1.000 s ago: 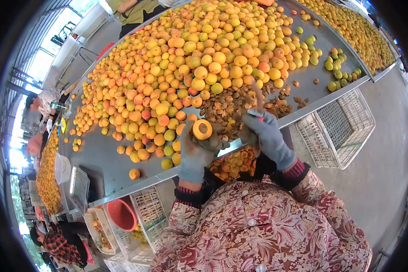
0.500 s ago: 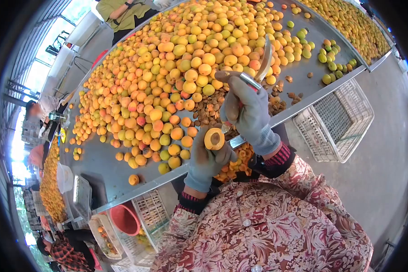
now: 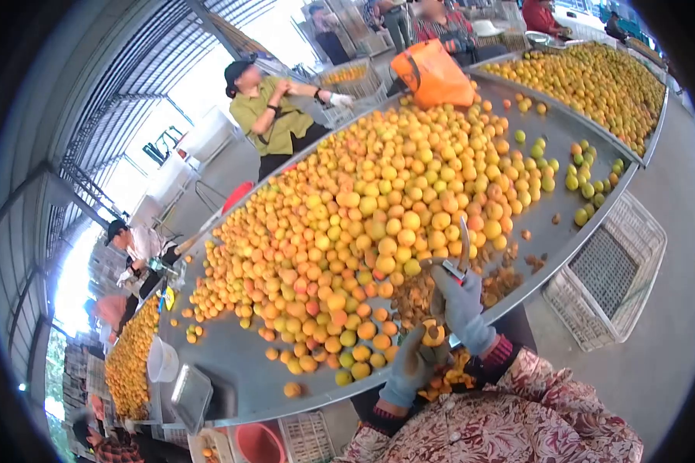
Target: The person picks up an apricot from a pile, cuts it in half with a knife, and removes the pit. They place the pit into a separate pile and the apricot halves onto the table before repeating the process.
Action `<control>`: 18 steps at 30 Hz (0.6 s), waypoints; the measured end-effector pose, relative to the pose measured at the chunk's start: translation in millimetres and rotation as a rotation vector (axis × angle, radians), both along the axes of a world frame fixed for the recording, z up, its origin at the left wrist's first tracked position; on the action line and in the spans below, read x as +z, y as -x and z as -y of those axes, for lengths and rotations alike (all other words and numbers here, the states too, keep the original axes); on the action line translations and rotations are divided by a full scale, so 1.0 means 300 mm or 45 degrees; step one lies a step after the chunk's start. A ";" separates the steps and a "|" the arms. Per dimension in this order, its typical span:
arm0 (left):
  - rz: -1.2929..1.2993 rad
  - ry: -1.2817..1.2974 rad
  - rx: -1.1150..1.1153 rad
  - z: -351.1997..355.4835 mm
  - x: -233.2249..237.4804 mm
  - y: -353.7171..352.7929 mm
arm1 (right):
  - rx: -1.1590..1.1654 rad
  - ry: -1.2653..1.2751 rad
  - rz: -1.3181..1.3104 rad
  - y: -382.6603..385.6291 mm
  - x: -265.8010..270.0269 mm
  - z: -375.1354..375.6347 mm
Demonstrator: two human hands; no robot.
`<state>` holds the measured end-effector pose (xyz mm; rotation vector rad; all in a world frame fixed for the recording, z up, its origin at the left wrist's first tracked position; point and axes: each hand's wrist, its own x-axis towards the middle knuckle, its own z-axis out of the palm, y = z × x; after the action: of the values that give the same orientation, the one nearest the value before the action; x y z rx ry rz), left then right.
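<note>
My left hand [image 3: 411,364], in a grey glove, holds a cut apricot [image 3: 434,334] low at the near edge of the metal table [image 3: 262,390]. My right hand [image 3: 459,305], gloved too, grips a knife [image 3: 464,245] whose curved blade points up and away from me. The right hand's lower fingers are right at the cut apricot. Brown apricot pits [image 3: 413,299] lie in a pile just beyond both hands. Below them, at my lap, are orange apricot halves [image 3: 449,376]. A large heap of whole apricots [image 3: 347,231] covers much of the table.
A white plastic crate [image 3: 606,270] stands on the floor at the right. Green apricots [image 3: 591,181] lie near the table's right edge. An orange bag [image 3: 434,73] rests at the far edge, near a person in a green top [image 3: 274,116]. A red bucket [image 3: 259,442] is below the left side.
My view has tilted up, bringing the far side, the bag and more people into sight. Both hands now appear lower and farther right, still holding the cut apricot and the knife.
</note>
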<state>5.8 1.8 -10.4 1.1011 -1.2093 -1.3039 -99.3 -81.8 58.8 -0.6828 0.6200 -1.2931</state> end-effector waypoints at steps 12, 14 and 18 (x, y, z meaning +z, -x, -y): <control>-0.881 -0.352 0.153 0.035 -0.023 0.030 | -0.144 -0.112 0.040 -0.004 -0.040 0.031; -0.905 -0.320 0.118 0.058 -0.041 0.044 | -0.209 -0.146 -0.018 0.001 -0.043 0.034; -1.093 -0.356 0.046 0.078 -0.107 0.030 | -0.257 -0.021 -0.091 -0.017 -0.023 0.016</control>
<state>-3.4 -21.6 -42.6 0.6074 -0.3733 -1.6950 -94.1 -86.7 51.8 -0.6678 0.7722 -1.4527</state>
